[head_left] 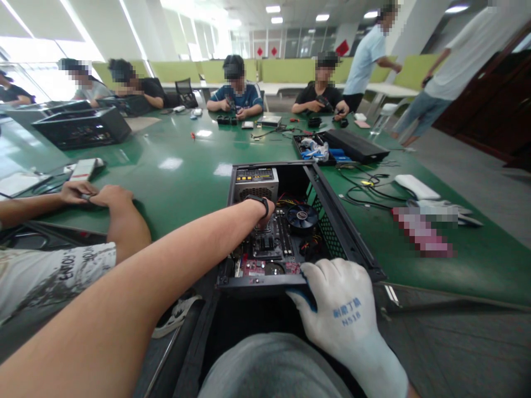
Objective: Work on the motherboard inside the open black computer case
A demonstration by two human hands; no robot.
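A black desktop computer case (348, 237) lies open-side up at the table's near edge. Inside it are a power supply (257, 179) at the far left, a round cooling fan (302, 216), a dark motherboard (269, 240) with coloured wires, and a red circuit board (253, 266) at the near end. My bare left hand (265, 214), a black band at its wrist, reaches down over the motherboard below the power supply; its fingers are hidden. In a white work glove, my right hand (340, 293) grips the case's near rim, fingers over the edge and thumb below.
Beyond the case stands a black tray (307, 149) with gloves and blue items. Cables (365, 185), a white glove (440, 209) and a blurred pink object (421, 232) lie right. A co-worker's hands (95, 193) are close on my left; more people sit across the green table (174, 182).
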